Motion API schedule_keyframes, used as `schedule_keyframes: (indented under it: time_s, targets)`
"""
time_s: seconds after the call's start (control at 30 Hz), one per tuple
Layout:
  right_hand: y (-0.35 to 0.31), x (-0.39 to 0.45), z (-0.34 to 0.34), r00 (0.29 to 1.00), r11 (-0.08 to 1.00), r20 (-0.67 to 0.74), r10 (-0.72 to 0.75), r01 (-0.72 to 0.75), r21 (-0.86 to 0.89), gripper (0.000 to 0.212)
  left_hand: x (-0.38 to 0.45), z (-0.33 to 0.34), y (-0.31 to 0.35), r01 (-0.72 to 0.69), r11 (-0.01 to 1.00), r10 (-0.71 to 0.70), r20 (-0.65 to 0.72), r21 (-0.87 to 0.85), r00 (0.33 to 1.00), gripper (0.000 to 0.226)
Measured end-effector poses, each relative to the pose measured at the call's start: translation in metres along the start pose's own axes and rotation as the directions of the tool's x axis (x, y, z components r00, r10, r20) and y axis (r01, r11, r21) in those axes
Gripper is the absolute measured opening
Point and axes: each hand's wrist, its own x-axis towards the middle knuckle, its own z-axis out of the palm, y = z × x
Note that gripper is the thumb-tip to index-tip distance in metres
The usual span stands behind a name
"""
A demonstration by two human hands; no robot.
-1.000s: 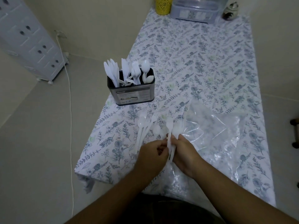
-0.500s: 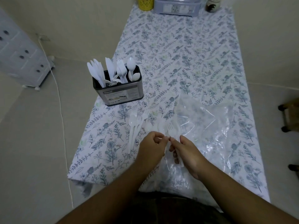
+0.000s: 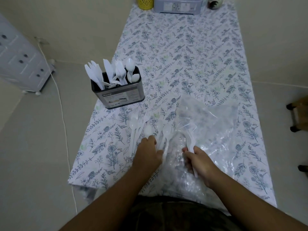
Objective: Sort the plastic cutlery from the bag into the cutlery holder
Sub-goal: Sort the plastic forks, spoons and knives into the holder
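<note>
A dark cutlery holder (image 3: 119, 95) stands at the table's left edge with white knives, forks and spoons upright in it. Loose white spoons and forks (image 3: 139, 125) lie on the cloth in front of it. A clear plastic bag (image 3: 210, 129) is spread flat to the right. My right hand (image 3: 198, 161) grips a small bunch of white forks (image 3: 190, 139) over the bag's near end. My left hand (image 3: 148, 151) lies palm down on the loose cutlery, fingertips by a spoon (image 3: 164, 135); whether it grasps any piece is hidden.
The floral tablecloth (image 3: 183, 52) covers a long narrow table. At its far end stand a yellow cup (image 3: 145, 2), a grey box (image 3: 178, 5) and a small jar (image 3: 215, 3). A white drawer unit (image 3: 21, 60) and a cable (image 3: 61, 104) are on the floor at left.
My hands have come apart. The right hand keeps the forks and has drawn right over the bag. The left hand has let go and dropped onto the loose cutlery.
</note>
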Motion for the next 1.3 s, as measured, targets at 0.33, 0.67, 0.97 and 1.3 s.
schedule_keyframes:
  time_s: [0.33, 0.67, 0.97, 1.3]
  targets:
    - [-0.005, -0.007, -0.005, 0.980, 0.970, -0.163, -0.117, 0.077, -0.232, 0.022, 0.004, 0.006, 0.011, -0.128, 0.990, 0.129, -0.016, 0.054, 0.992, 0.011]
    - [-0.009, -0.009, -0.007, 0.997, 0.990, -0.079, -0.003, -0.008, -0.140, 0.022, 0.006, 0.001, 0.020, 0.096, 0.995, -0.094, 0.060, -0.028, 0.994, 0.020]
    - [-0.021, -0.007, 0.022, 0.994, 0.997, 0.109, -0.032, 0.024, 0.076, 0.039, -0.027, -0.013, 0.032, -0.055, 0.970, 0.082, 0.107, -0.237, 0.991, 0.018]
    - [-0.019, -0.003, 0.025, 0.991, 0.968, 0.030, -0.129, 0.132, -0.212, 0.041, 0.015, -0.041, -0.045, 0.074, 0.997, -0.069, -0.193, 0.015, 0.979, 0.030]
